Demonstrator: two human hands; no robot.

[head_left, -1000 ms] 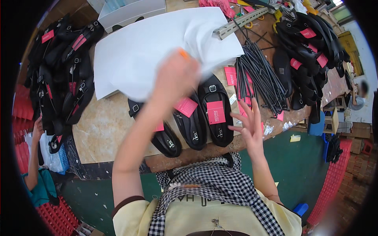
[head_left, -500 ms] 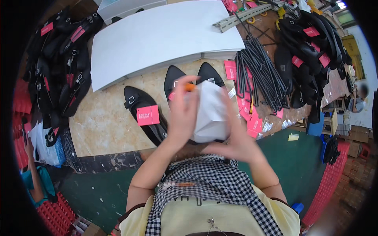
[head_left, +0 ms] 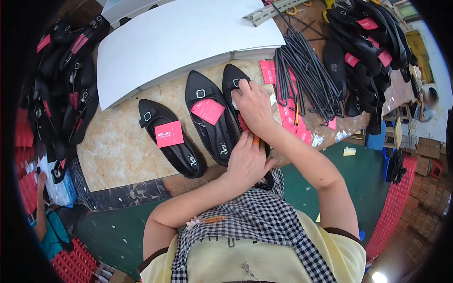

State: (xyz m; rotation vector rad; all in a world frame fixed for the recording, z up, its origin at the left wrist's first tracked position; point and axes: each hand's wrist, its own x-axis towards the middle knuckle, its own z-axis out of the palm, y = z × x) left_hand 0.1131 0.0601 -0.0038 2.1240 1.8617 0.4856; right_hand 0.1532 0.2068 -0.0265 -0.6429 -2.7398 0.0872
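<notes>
Three black pointed flat shoes with buckled bows lie side by side on the table. The left shoe (head_left: 181, 158) and the middle shoe (head_left: 205, 129) carry pink hang tags. On the right shoe (head_left: 233, 75) both my hands are at work. My right hand (head_left: 255, 106) is closed, its fingers bent into the shoe's opening behind the buckle; a bit of white paper (head_left: 234, 95) shows at the fingertips. Lower down, my left hand (head_left: 245, 160) grips the rear part of the same shoe, an orange band round one finger. Most of that shoe's rear and the paper are hidden.
A thick stack of white sheets (head_left: 188, 37) lies behind the shoes. To the right are a heap of black hooked rods (head_left: 309, 75), loose pink tags (head_left: 268, 71) and a pile of black shoes (head_left: 368, 56). More tagged shoes (head_left: 71, 75) are heaped at the left.
The crumpled white paper held up between both hands has gone down to the right shoe, only a bit still showing. My hands have moved from around it onto that shoe.
</notes>
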